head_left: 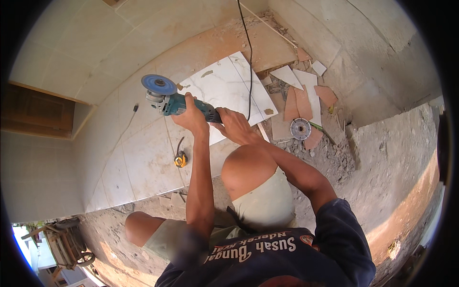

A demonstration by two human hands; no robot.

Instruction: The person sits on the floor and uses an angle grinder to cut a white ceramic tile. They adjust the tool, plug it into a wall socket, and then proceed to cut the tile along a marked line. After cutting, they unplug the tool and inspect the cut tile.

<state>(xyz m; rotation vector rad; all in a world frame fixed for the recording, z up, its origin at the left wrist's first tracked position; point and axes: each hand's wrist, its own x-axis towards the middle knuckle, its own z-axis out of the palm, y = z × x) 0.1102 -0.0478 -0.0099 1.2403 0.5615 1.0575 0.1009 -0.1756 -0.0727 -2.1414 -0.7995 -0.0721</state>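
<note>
Both my hands hold a teal angle grinder (179, 104) with its blue cutting disc (158, 84) facing up at the left end. My left hand (191, 116) wraps around the front of the body, just behind the metal head. Farther back, my right hand (234, 125) grips the rear end, near the black cord (250, 62) that runs up out of view. Beneath and beyond the tool lies a white marbled tile (227, 79) with a few brownish patches on it. Whether the disc is spinning I cannot tell.
A yellow tape measure (180, 160) lies on the pale tiled floor (143, 170), left of my forearm. A cable with a plug (136, 108) trails nearby. To the right, a metal cutting disc (300, 128) rests among broken tile pieces (306, 98) and rubble. A wooden cart (62, 244) stands lower left.
</note>
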